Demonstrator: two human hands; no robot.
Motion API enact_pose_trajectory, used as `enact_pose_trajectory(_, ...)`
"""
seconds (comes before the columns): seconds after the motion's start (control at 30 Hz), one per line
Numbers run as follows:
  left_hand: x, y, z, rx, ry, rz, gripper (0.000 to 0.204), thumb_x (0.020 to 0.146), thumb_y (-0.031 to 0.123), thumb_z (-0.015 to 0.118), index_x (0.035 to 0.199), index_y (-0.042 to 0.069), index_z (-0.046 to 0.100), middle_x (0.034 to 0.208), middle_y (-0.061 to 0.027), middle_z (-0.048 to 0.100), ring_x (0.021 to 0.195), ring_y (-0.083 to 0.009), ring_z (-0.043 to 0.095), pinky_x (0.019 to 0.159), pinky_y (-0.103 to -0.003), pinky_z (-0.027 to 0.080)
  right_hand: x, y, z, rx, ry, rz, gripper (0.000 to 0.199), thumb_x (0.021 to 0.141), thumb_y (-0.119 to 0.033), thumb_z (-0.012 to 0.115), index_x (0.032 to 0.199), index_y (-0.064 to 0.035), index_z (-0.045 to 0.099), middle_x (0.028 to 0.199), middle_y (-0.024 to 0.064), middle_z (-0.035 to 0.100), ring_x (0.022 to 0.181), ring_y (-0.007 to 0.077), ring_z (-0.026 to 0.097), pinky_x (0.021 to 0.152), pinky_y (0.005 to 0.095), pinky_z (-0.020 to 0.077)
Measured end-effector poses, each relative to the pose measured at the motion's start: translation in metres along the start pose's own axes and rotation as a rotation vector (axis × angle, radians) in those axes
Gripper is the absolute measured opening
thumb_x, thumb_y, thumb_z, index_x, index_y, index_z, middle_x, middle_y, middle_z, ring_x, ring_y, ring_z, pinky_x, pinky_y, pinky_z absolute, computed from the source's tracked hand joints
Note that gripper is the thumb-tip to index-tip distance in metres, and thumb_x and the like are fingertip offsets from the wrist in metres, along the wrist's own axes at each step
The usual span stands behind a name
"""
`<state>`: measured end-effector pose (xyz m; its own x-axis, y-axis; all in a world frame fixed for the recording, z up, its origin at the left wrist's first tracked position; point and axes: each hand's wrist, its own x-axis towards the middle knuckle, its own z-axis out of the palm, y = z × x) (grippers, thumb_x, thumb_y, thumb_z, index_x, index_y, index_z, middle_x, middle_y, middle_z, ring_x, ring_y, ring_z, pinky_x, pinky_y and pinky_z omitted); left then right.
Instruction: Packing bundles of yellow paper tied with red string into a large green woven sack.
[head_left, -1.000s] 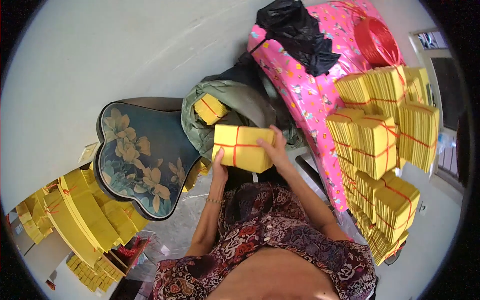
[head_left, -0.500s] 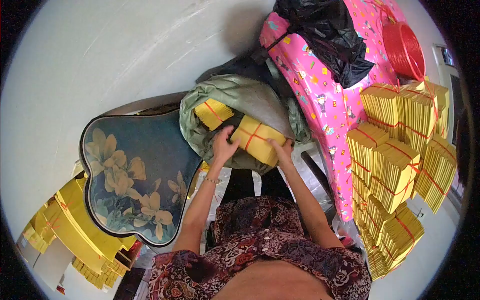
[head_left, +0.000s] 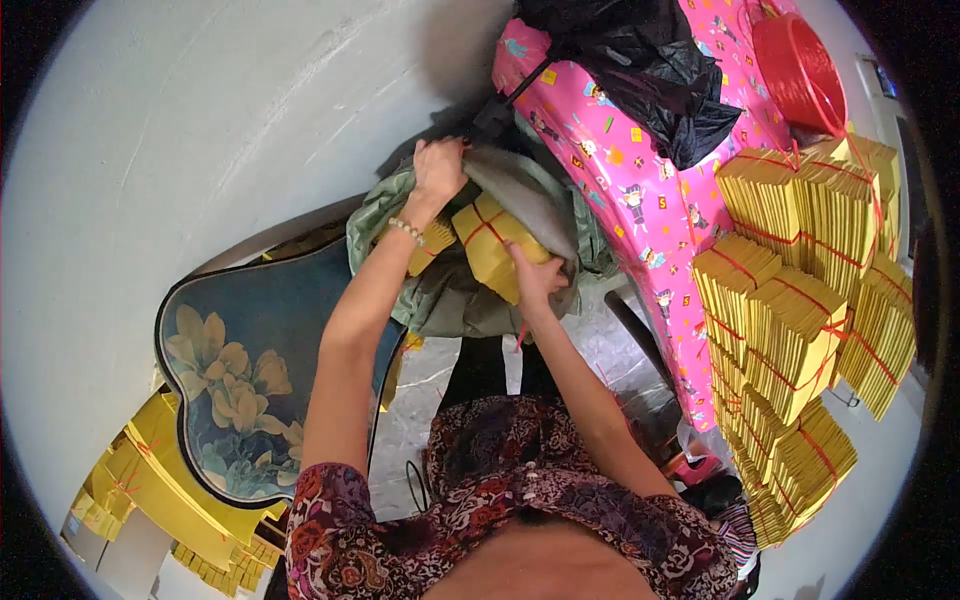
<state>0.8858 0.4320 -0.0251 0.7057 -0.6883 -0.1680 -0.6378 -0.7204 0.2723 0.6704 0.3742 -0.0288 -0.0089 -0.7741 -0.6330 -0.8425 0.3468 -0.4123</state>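
A grey-green cloth sack point(head_left: 455, 300) lies open in front of me, beside the chair. My left hand point(head_left: 438, 166) grips the sack's upper rim and holds it up. My right hand point(head_left: 532, 277) presses a yellow paper bundle tied with red string point(head_left: 488, 240) into the sack's mouth. Another yellow bundle point(head_left: 432, 245) shows inside the sack, partly hidden behind my left forearm.
A dark blue chair seat with yellow flowers point(head_left: 250, 370) stands at my left. Tall stacks of tied yellow bundles point(head_left: 800, 330) rise at the right beside a pink patterned wrapped shape point(head_left: 640, 190), a black bag point(head_left: 650, 70) and a red basket point(head_left: 800, 70). Loose yellow sheets point(head_left: 150, 480) lie at lower left.
The yellow bundle went from being held in both hands over my lap into the sack. My left hand left the bundle and took the sack's rim.
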Motion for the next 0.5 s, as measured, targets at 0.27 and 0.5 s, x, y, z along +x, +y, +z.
enact_pose_trajectory(0.27, 0.005, 0.015, -0.049, -0.472, 0.213, -0.057, 0.037, 0.059, 0.003, 0.061, 0.094, 0.011, 0.062, 0.091, -0.0106, 0.064, 0.092, -0.0289, 0.059, 0.079, -0.040, 0.041, 0.023, -0.023, 0.044, -0.084, 0.015, -0.122, 0.120, 0.047, -0.052, 0.080, 0.136, 0.0023, 0.021, 0.127, 0.0306, 0.022, 0.119, 0.0407, 0.028, 0.101, 0.0448, 0.0281)
enact_pose_trajectory(0.5, -0.035, 0.058, -0.051, -0.405, 0.170, 0.101, 0.039, 0.056, 0.005, 0.065, 0.094, 0.012, 0.060, 0.093, -0.0080, 0.061, 0.092, -0.0289, 0.055, 0.082, -0.040, 0.038, 0.020, -0.055, 0.059, -0.330, -0.038, 0.040, 0.119, 0.052, -0.064, 0.074, 0.138, -0.0036, 0.020, 0.130, 0.0328, 0.021, 0.117, 0.0422, 0.032, 0.096, 0.0444, 0.0348)
